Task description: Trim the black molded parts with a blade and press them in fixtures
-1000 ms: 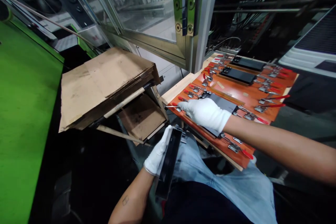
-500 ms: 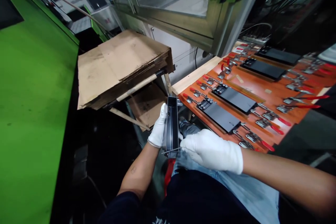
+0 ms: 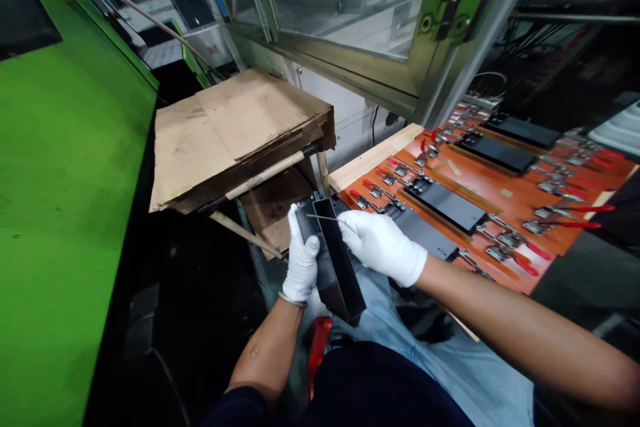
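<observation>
A long black hollow part (image 3: 336, 267) is tilted in front of my body, its open side facing up. My left hand (image 3: 302, 260), in a white glove, grips its left side with the thumb across the surface. In my gloved right hand (image 3: 380, 243) is a thin metal rod-like tool (image 3: 323, 217), pinched between the fingers. The tool's tip lies over the upper part of the black piece; whether it touches cannot be made out.
An orange board (image 3: 505, 195) with red-handled clamps and several black panels lies at the right. Flattened cardboard (image 3: 240, 120) covers a stand ahead. A green machine (image 3: 65, 213) rises on the left, and a framed glass door (image 3: 350, 0) stands beyond.
The black part has turned and tilted, showing more of its left side. My right hand has moved the tool from its lower end to its upper end.
</observation>
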Demonstrator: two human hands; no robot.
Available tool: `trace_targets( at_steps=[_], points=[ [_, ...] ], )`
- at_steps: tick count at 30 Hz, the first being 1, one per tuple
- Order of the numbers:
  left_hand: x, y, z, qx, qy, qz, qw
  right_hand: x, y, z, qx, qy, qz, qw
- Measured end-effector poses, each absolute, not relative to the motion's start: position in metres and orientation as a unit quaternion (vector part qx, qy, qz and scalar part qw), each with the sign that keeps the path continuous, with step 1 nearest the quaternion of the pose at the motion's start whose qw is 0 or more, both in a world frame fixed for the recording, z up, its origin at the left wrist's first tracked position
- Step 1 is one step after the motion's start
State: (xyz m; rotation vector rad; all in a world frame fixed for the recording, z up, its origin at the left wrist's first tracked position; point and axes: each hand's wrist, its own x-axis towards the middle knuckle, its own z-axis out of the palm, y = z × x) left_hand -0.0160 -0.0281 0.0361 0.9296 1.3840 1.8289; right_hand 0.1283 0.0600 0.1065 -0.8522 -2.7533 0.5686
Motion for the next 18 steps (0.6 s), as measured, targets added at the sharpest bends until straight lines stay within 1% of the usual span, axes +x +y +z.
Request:
trace_targets(
  at_steps=[4, 7, 8, 10, 12, 13, 16, 18],
  points=[
    [-0.023, -0.03, 0.03, 0.344, 0.563, 0.699, 0.276, 0.102, 0.061, 0.098, -0.333, -0.902, 0.245, 0.128],
    [-0.031, -0.032, 0.021, 0.313, 0.586, 0.704, 0.251, 0.082, 0.058, 0.079, -0.344, -0.868, 0.305, 0.188],
    [-0.035, -0.034, 0.017, 0.302, 0.592, 0.707, 0.24, 0.075, 0.058, 0.071, -0.341, -0.85, 0.341, 0.212],
    [-0.043, -0.038, 0.01, 0.281, 0.607, 0.709, 0.222, 0.062, 0.062, 0.055, -0.356, -0.775, 0.46, 0.245],
    [-0.052, -0.042, 0.004, 0.265, 0.625, 0.705, 0.208, 0.051, 0.076, 0.039, -0.401, -0.667, 0.578, 0.246],
    [-0.055, -0.044, 0.002, 0.259, 0.631, 0.702, 0.205, 0.047, 0.088, 0.032, -0.424, -0.619, 0.617, 0.236],
    [-0.059, -0.048, -0.002, 0.245, 0.63, 0.706, 0.21, 0.035, 0.139, 0.019, -0.462, -0.556, 0.659, 0.209],
    [-0.055, -0.048, -0.002, 0.223, 0.619, 0.718, 0.228, 0.025, 0.174, 0.018, -0.468, -0.523, 0.677, 0.221]
  ],
)
